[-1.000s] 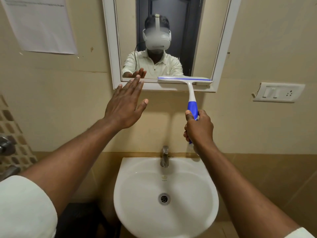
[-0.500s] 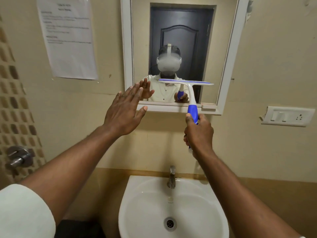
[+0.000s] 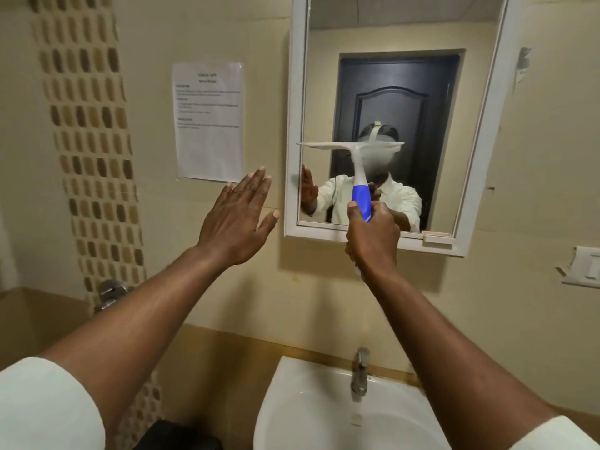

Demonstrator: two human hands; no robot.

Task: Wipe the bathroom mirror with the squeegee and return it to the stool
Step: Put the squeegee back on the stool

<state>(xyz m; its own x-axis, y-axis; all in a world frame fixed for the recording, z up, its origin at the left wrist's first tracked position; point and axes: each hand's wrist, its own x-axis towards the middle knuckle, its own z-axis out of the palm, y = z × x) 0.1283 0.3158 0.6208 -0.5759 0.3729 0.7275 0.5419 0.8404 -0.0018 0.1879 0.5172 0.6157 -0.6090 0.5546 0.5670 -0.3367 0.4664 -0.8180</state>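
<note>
A white-framed mirror (image 3: 383, 76) hangs on the beige wall above the sink. My right hand (image 3: 373, 238) grips the blue handle of a white squeegee (image 3: 358, 167), held upright. Its horizontal blade lies across the left half of the glass, about midway up. My left hand (image 3: 238, 219) is raised with fingers spread, just left of the mirror frame, holding nothing. The stool cannot be identified for certain; a dark object (image 3: 181, 436) shows at the bottom edge.
A white sink (image 3: 292, 410) with a metal tap (image 3: 359, 375) sits below the mirror. A printed paper sheet (image 3: 209, 121) is stuck to the wall at left. A switch plate (image 3: 582, 267) is at right, a wall valve (image 3: 112, 292) at left.
The squeegee blade has risen from the mirror's bottom edge to its middle and shifted left. The view has tilted upward. My left hand stays raised and open.
</note>
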